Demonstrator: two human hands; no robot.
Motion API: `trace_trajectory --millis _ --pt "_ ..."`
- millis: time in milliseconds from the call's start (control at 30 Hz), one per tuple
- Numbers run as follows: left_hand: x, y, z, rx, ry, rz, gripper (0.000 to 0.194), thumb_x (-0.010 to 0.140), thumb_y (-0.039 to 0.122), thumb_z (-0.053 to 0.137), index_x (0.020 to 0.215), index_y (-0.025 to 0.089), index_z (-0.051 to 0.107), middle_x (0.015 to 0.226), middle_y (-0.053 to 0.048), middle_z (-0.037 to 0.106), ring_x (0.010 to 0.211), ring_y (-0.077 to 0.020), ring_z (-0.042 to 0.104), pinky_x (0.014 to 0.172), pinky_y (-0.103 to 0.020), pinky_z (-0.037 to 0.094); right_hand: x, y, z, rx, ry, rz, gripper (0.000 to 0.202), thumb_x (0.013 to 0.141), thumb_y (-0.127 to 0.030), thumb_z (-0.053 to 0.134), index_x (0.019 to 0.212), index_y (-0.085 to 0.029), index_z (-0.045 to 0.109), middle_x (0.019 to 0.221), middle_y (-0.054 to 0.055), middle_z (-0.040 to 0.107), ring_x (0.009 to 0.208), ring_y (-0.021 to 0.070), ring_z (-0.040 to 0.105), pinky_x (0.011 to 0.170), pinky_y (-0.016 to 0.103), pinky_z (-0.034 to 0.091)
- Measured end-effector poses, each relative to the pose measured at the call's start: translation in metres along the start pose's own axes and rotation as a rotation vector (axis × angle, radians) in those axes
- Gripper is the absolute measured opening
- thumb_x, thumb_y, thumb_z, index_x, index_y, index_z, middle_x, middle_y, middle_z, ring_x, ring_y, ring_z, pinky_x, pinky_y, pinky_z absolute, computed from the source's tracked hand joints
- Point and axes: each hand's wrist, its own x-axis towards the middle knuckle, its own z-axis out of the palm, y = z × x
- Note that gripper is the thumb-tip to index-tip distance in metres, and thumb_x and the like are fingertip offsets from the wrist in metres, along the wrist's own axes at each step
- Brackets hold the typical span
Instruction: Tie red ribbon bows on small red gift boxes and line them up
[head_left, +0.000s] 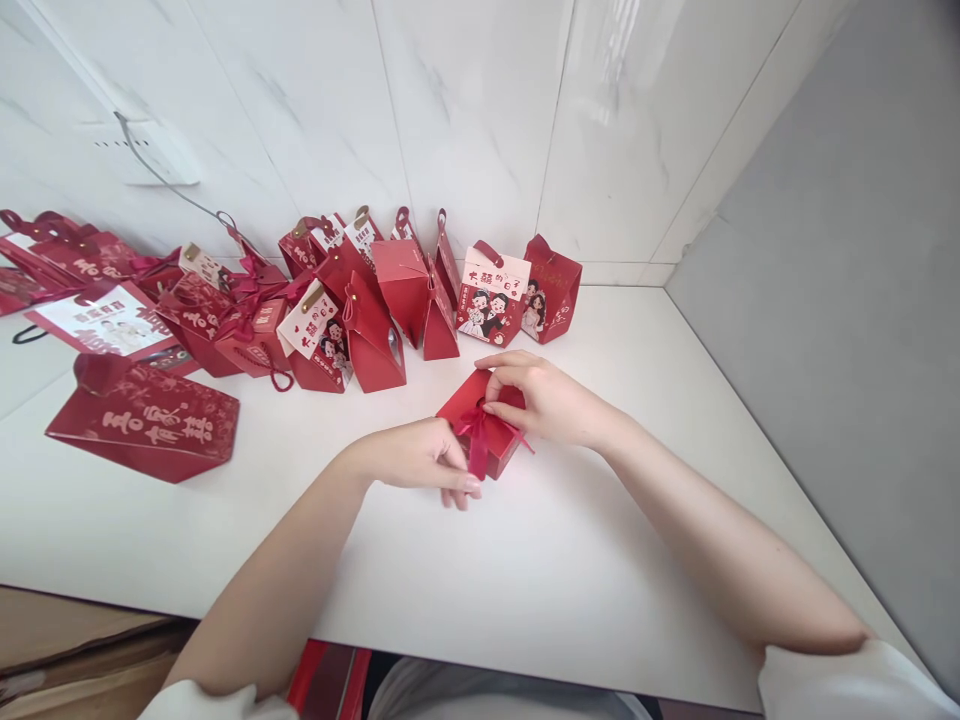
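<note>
A small red gift box (501, 463) sits on the white table between my hands, with a dark pink ribbon (478, 447) tied in a bow on its top. My right hand (544, 398) reaches over the box from the right, its thumb and index finger pinching the ribbon near the knot. At the box's left side, my left hand (424, 458) is closed, with its fingertips at the lower end of a hanging ribbon tail. Part of the box's top is hidden by my fingers.
Several red gift boxes with handles and printed figures, such as a white-flapped box (491, 298), stand along the tiled wall. A larger red box (150, 418) lies at the left. A grey panel (840, 300) borders the table's right side. A cable (161, 180) hangs from the wall socket.
</note>
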Motion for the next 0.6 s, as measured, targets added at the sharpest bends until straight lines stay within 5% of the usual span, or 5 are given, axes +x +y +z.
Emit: trace_trajectory --millis 100,200,267,433,600 --pt "-0.02 0.009 -0.006 0.177 0.13 -0.133 0.042 0.083 0.053 0.064 0.063 0.016 0.07 0.061 -0.004 0.068 0.055 -0.0156 0.065 0.055 -0.026 0.048 0.002 0.002 0.003 0.049 0.006 -0.012 0.011 0.09 -0.026 0.062 0.082 -0.02 0.065 0.13 0.013 0.062 0.125 0.0256 0.056 0.103 0.045 0.046" --pt "-0.029 0.014 -0.012 0.242 0.63 0.01 0.04 0.082 0.054 0.065 0.066 0.018 0.059 0.059 0.003 0.055 0.054 -0.0108 0.052 0.05 -0.023 0.037 0.003 0.003 0.006 0.037 0.027 -0.059 0.01 0.091 -0.027 0.062 0.083 -0.02 0.063 0.129 0.012 0.061 0.122 0.0267 0.057 0.103 0.047 0.046" --pt "-0.024 0.013 -0.013 0.246 0.824 0.165 0.032 0.081 0.051 0.068 0.083 0.02 0.059 0.074 0.003 0.057 0.065 -0.0112 0.053 0.057 -0.023 0.039 0.002 0.003 0.007 -0.005 0.037 -0.094 0.01 0.091 -0.029 0.063 0.086 -0.02 0.062 0.127 0.013 0.062 0.121 0.028 0.057 0.103 0.049 0.045" --pt "-0.004 0.007 -0.009 0.336 0.798 0.285 0.017 0.083 0.038 0.067 0.089 0.022 0.064 0.092 0.0 0.062 0.085 -0.0144 0.055 0.075 -0.027 0.043 -0.001 -0.001 0.005 -0.15 0.048 -0.13 0.021 0.091 -0.04 0.064 0.096 -0.02 0.058 0.131 0.014 0.06 0.121 0.0303 0.054 0.104 0.05 0.041" --pt "0.002 0.004 -0.007 0.228 0.833 0.225 0.016 0.085 0.036 0.064 0.08 0.021 0.063 0.082 0.001 0.06 0.072 -0.013 0.052 0.063 -0.027 0.04 -0.002 -0.014 0.002 -0.314 0.1 -0.173 0.046 0.08 -0.06 0.07 0.096 -0.018 0.056 0.109 0.014 0.063 0.101 0.0291 0.058 0.093 0.044 0.044"
